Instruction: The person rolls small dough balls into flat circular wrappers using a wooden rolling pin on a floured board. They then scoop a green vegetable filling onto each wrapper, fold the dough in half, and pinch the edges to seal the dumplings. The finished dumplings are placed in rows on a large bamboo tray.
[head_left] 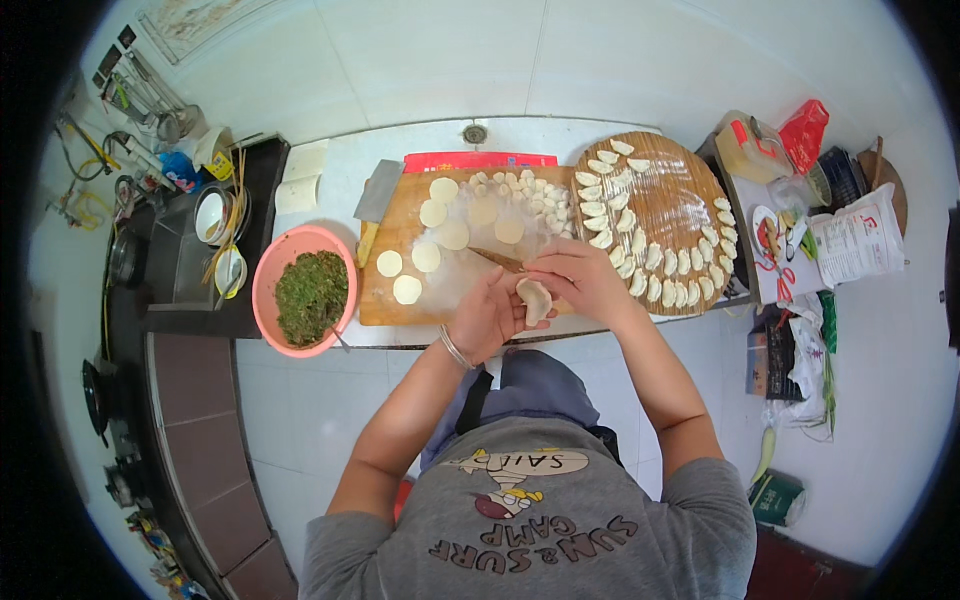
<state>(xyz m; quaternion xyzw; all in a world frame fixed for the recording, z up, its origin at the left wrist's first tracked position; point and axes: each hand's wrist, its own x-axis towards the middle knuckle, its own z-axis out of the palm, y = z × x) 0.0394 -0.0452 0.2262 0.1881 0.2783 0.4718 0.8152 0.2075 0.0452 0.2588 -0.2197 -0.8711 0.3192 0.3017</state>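
A folded, half-moon dumpling (535,301) rests along the fingers of my left hand (484,318), which curl around it. My right hand (583,280) pinches at the dumpling's upper edge. Just beyond my hands, a rolling pin (493,259) lies on the floured wooden board (381,300), partly hidden by my fingers. Round flat wrappers (426,257) are spread over the board's left half. Small dough pieces (550,210) cluster at its far right. At the left, a pink bowl (262,290) holds chopped green filling (310,288) with a utensil handle sticking out.
Shaped dumplings (683,262) ring a round, plastic-wrapped board (655,200) at the right. A cleaver (380,192) lies across the cutting board's far left corner. Farther left is a sink (182,262) with bowls; a flour bag (858,238) and red scissors (783,277) are far right.
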